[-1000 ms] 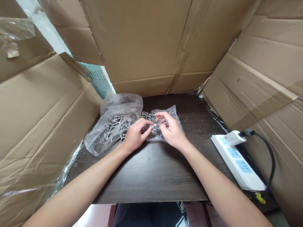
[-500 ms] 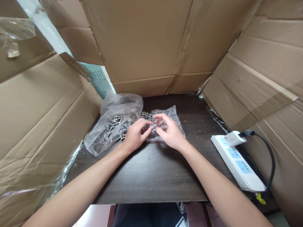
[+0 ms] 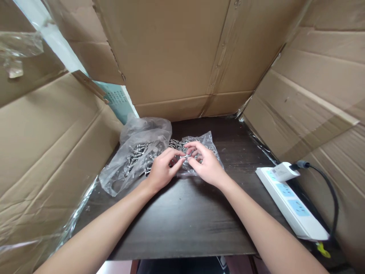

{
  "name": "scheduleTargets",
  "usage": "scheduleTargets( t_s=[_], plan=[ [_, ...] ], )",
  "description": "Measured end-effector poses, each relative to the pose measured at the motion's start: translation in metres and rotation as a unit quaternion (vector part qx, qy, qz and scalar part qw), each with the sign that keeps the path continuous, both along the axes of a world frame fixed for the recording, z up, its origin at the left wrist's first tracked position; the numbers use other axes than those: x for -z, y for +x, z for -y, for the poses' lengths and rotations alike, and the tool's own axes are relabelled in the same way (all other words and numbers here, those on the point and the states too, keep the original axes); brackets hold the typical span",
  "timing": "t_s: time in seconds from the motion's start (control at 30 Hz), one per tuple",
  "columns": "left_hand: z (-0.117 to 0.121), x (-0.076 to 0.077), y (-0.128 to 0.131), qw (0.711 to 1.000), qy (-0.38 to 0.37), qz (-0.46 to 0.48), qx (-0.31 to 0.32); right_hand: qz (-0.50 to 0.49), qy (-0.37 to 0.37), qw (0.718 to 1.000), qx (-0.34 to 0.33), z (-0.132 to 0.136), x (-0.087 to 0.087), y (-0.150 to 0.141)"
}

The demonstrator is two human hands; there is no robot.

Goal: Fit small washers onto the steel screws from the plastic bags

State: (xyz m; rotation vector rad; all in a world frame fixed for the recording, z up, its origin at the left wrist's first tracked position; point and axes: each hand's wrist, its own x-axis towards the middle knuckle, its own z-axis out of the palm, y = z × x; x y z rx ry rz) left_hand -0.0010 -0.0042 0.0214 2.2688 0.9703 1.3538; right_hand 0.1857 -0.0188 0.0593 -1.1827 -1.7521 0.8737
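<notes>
Between the fingertips of both hands is a small silvery bolt (image 3: 185,156), lying roughly sideways. My left hand (image 3: 164,167) pinches its left end between thumb and fingers. At the other end, my right hand (image 3: 207,164) has its thumb and curled fingers closed around the bolt's tip; any small part there is too tiny to make out. Just behind the hands lies a flat clear plastic bag (image 3: 209,140) with small metal pieces on it, partly hidden by my right hand. Left of my left hand, a larger clear bag (image 3: 110,179) holds many loose bolts (image 3: 137,154).
A white power strip (image 3: 293,205) with a plugged-in adapter and black cable (image 3: 332,190) lies on the right side of the dark tabletop (image 3: 182,224). Cardboard walls (image 3: 176,57) enclose the table at the back and both sides.
The view has tilted slightly, so the scene sits a little lower. Both hands keep the bolt between them, with only slight finger movement.
</notes>
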Motion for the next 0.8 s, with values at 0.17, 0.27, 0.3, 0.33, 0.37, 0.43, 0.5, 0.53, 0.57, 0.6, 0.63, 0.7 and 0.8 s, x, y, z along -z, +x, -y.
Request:
scheduleTargets(
  t_s=[0.17,0.27,0.3,0.33,0.37,0.43,0.5,0.53,0.57,0.6,0.63,0.7,0.8],
  plan=[
    [0.0003,0.0005,0.0009,1.0,0.004,0.001,0.0,0.019,0.023,1.0,0.002,0.0009,-0.0022,0.0],
    [0.0002,0.0002,0.0014,1.0,0.006,0.0,0.01,0.042,0.024,0.999,0.005,0.0007,-0.0047,0.0018],
    [0.0001,0.0,0.0016,1.0,0.006,0.0,0.011,0.045,0.025,0.999,0.009,0.0003,-0.0052,0.0027],
    [0.0,-0.0002,0.0018,1.0,0.005,-0.001,0.011,0.041,0.025,0.999,0.011,-0.0001,-0.0053,0.0036],
    [0.0,-0.0004,0.002,1.0,0.004,-0.001,0.008,0.034,0.021,0.999,0.012,-0.0005,-0.0051,0.0043],
    [-0.0001,-0.0006,0.0023,1.0,0.004,-0.002,0.003,0.017,0.003,1.0,0.003,-0.001,-0.0038,0.005],
    [-0.0004,-0.0005,0.0024,1.0,0.01,-0.001,0.003,0.009,-0.013,1.0,-0.009,-0.0009,-0.0023,0.0045],
    [-0.0005,-0.0004,0.0025,1.0,0.012,-0.001,0.004,0.009,-0.016,1.0,-0.013,-0.0006,-0.0018,0.004],
    [-0.0007,-0.0003,0.0025,1.0,0.014,0.0,0.005,0.009,-0.016,1.0,-0.015,-0.0003,-0.0016,0.0035],
    [-0.0009,-0.0003,0.0025,1.0,0.013,0.0,0.007,0.009,-0.016,1.0,-0.017,0.0001,-0.0017,0.003],
    [-0.0011,-0.0002,0.0025,1.0,0.013,-0.002,0.008,0.01,-0.017,1.0,-0.017,0.0004,-0.002,0.0028],
    [-0.0013,-0.0003,0.0026,1.0,0.013,-0.007,0.012,0.019,-0.019,1.0,-0.013,0.0007,-0.0029,0.0029],
    [-0.0012,-0.0009,0.0024,1.0,0.017,-0.01,0.018,0.047,-0.027,0.999,0.001,0.0003,-0.0033,0.0037]
  ],
)
